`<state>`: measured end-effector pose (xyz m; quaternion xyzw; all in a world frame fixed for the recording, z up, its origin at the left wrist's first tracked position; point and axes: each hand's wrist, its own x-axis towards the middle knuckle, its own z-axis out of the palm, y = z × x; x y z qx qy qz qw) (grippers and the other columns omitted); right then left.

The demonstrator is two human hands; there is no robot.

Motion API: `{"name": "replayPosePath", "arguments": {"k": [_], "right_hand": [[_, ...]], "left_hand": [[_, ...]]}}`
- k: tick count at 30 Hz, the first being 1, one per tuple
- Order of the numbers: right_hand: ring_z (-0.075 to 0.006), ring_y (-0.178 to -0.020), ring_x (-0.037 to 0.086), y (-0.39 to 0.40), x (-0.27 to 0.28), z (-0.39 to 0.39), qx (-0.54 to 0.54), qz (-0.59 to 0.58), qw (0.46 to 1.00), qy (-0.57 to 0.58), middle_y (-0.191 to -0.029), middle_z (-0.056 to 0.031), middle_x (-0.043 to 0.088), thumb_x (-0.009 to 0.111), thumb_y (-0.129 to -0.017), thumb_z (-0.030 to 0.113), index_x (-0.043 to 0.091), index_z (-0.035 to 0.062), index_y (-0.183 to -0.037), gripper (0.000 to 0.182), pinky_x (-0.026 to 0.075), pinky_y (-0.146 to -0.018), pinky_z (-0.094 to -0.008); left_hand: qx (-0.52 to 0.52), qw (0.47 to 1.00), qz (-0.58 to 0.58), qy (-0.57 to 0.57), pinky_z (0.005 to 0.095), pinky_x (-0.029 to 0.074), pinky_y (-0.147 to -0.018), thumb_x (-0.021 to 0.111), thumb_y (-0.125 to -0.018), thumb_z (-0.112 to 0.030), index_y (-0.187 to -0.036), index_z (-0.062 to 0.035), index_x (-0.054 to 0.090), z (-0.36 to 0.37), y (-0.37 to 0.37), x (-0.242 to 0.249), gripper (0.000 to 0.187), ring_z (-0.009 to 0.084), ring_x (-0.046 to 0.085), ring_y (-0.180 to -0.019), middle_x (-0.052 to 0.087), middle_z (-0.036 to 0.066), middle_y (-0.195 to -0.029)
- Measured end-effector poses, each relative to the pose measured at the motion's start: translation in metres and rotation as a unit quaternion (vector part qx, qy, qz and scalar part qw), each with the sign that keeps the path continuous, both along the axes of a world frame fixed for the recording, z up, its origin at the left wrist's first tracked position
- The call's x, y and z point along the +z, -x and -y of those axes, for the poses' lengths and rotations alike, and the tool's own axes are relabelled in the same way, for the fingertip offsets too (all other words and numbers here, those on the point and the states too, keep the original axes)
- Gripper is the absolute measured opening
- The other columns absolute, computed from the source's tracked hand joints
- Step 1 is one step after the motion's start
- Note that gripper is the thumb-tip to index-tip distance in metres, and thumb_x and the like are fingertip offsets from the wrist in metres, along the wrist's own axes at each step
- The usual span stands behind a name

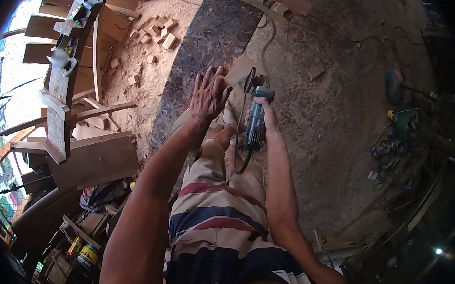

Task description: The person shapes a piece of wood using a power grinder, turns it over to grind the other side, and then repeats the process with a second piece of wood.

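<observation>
An angle grinder with a teal and black body is gripped in my right hand, its disc pointing away from me and to the left. The grinder's cord loops down from the rear end near my legs. My left hand is spread with its back up and fingers stretched forward, left of the disc. Beneath and beyond that hand lies a dark stained board. A flat tan piece shows between my left fingertips and the disc.
Small wood blocks lie scattered on sawdust at the left. A long wooden bench holds tools further left, with planks around it. Cords and tools, including a green one, lie on the floor at right. Cans stand lower left.
</observation>
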<state>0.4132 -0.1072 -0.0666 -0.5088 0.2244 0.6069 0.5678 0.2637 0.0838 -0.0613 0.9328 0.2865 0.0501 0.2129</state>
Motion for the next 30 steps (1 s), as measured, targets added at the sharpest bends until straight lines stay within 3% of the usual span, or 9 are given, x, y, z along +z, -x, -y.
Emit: {"name": "replayPosePath", "arguments": {"k": [7, 10, 14, 17, 21, 25, 30], "right_hand": [[-0.0215, -0.06, 0.073, -0.006, 0.009, 0.004, 0.045, 0.027, 0.998, 0.03, -0.077, -0.0077, 0.07, 0.085, -0.085, 0.049, 0.065, 0.0078, -0.098, 0.048, 0.065, -0.056, -0.0383], [-0.0224, -0.06, 0.074, -0.007, 0.007, 0.008, 0.052, 0.021, 0.998, 0.023, -0.077, -0.0111, 0.073, 0.084, -0.083, 0.054, 0.069, 0.0028, -0.1, 0.056, 0.064, -0.057, -0.0371], [-0.0231, -0.06, 0.074, 0.0, -0.001, 0.0, -0.002, 0.056, 0.998, 0.027, -0.079, -0.0113, 0.074, 0.083, -0.084, 0.053, 0.069, 0.0033, -0.104, 0.056, 0.065, -0.058, -0.0377], [-0.0238, -0.063, 0.073, 0.001, 0.006, -0.005, 0.006, 0.044, 0.999, 0.021, -0.079, -0.0094, 0.07, 0.083, -0.086, 0.048, 0.063, 0.0064, -0.101, 0.049, 0.066, -0.059, -0.0403], [-0.024, -0.063, 0.073, 0.008, 0.002, -0.005, -0.002, 0.033, 0.999, 0.008, -0.079, -0.0099, 0.07, 0.083, -0.086, 0.049, 0.062, 0.007, -0.101, 0.049, 0.066, -0.059, -0.0402], [-0.0235, -0.063, 0.073, 0.008, 0.015, 0.003, 0.024, 0.049, 0.998, 0.026, -0.079, -0.0094, 0.07, 0.083, -0.087, 0.049, 0.062, 0.0074, -0.101, 0.049, 0.065, -0.059, -0.0394], [-0.0238, -0.062, 0.073, 0.007, 0.018, -0.005, -0.035, 0.01, 0.999, 0.018, -0.08, -0.009, 0.07, 0.083, -0.089, 0.044, 0.062, 0.0084, -0.104, 0.044, 0.065, -0.057, -0.0397]], "left_hand": [[-0.003, 1.0, -0.01, -0.002, 0.0645, 0.024, -0.133, 0.054, -0.114, -0.045, -0.144, -0.0054, 0.058, 0.0, 0.001, -0.001, 0.051, 0.0379, 0.034, -0.164, 0.045, 0.012, -0.173], [-0.003, 1.0, -0.007, 0.0, 0.0647, 0.025, -0.133, 0.054, -0.113, -0.045, -0.144, -0.0057, 0.058, -0.001, 0.0, 0.0, 0.05, 0.0378, 0.034, -0.164, 0.045, 0.012, -0.173], [-0.002, 1.0, -0.021, -0.009, 0.0615, 0.027, -0.133, 0.058, -0.112, -0.042, -0.149, -0.0053, 0.056, 0.0, 0.0, 0.005, 0.052, 0.036, 0.036, -0.163, 0.045, 0.01, -0.174], [-0.001, 1.0, -0.004, 0.013, 0.065, 0.024, -0.133, 0.055, -0.113, -0.044, -0.143, -0.0066, 0.058, -0.002, 0.0, 0.004, 0.048, 0.0374, 0.035, -0.164, 0.044, 0.012, -0.174], [-0.001, 1.0, -0.016, -0.001, 0.0632, 0.026, -0.133, 0.058, -0.112, -0.041, -0.144, -0.0068, 0.057, -0.002, 0.001, 0.003, 0.047, 0.0367, 0.035, -0.164, 0.046, 0.011, -0.173], [-0.002, 1.0, -0.007, 0.005, 0.0641, 0.025, -0.133, 0.058, -0.112, -0.041, -0.142, -0.0066, 0.058, -0.002, 0.003, 0.002, 0.045, 0.0372, 0.034, -0.164, 0.045, 0.012, -0.173], [-0.002, 1.0, -0.012, 0.016, 0.0651, 0.022, -0.134, 0.053, -0.113, -0.046, -0.145, -0.0045, 0.057, -0.002, 0.004, -0.001, 0.052, 0.0367, 0.032, -0.165, 0.044, 0.013, -0.174]]}}
